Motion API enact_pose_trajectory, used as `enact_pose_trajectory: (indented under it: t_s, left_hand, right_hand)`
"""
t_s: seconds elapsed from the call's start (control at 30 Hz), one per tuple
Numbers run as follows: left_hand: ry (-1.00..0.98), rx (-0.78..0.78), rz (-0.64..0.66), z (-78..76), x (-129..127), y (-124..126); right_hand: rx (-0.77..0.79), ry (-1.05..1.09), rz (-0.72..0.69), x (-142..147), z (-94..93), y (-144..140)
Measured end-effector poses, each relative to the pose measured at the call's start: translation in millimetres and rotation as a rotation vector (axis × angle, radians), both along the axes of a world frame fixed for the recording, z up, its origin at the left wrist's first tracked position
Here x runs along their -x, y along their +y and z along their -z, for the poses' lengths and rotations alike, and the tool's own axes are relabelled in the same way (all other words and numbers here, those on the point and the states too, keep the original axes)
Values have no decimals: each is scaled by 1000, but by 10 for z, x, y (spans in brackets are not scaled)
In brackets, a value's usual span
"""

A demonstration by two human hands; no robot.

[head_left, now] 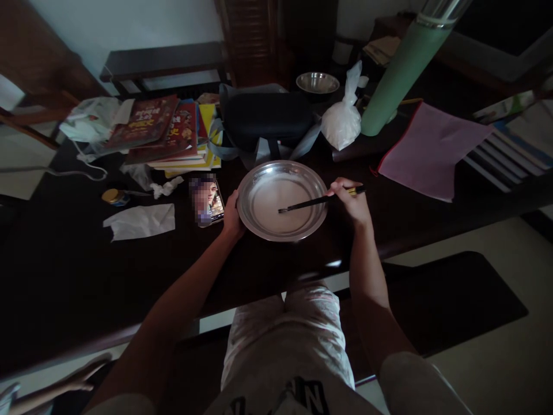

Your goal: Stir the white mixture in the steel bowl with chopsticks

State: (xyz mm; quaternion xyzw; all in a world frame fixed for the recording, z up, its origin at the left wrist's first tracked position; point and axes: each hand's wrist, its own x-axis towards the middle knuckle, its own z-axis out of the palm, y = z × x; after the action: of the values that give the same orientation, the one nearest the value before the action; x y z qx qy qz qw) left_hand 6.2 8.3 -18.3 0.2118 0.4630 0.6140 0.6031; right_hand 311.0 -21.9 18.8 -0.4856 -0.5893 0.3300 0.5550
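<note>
A round steel plate with a pale wet film in its bottom sits near the front edge of a dark wooden table. My left hand grips the plate's left rim. My right hand is at the plate's right rim and holds dark chopsticks, their tips reaching over the plate's middle. A phone with a lit screen lies just left of my left hand.
Behind the plate are a dark pouch, a tied white bag, a small steel bowl and a green flask. Stacked books lie at back left, crumpled tissue and a small jar at left, a pink folder at right.
</note>
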Motion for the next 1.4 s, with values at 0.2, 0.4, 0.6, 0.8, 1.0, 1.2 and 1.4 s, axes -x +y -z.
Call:
enact_pose_trajectory:
  t_s: [0.2, 0.4, 0.6, 0.8, 1.0, 1.2, 1.4]
  left_hand:
    - [9, 12, 3, 8, 7, 5]
    - [25, -3, -7, -4, -1, -1]
    - [15, -5, -1, -38, -18, -15]
    - [12, 13, -32, -32, -20, 0]
    - [3, 14, -22, -24, -13, -1]
    - [28, 14, -41, -41, -18, -11]
    - [24, -6, -12, -26, -16, -10]
  right_hand:
    - [-32, 3, 78, 1, -17, -1]
    - [26, -25, -19, 23, -44, -17]
    - [10, 2, 101, 3, -41, -17]
    - [15, -28, -32, 36, -47, -12]
    - [22, 13, 71, 1, -46, -17]
    - [-8, -49, -22, 28, -33, 2]
    - [26, -12, 74, -11, -35, -21]
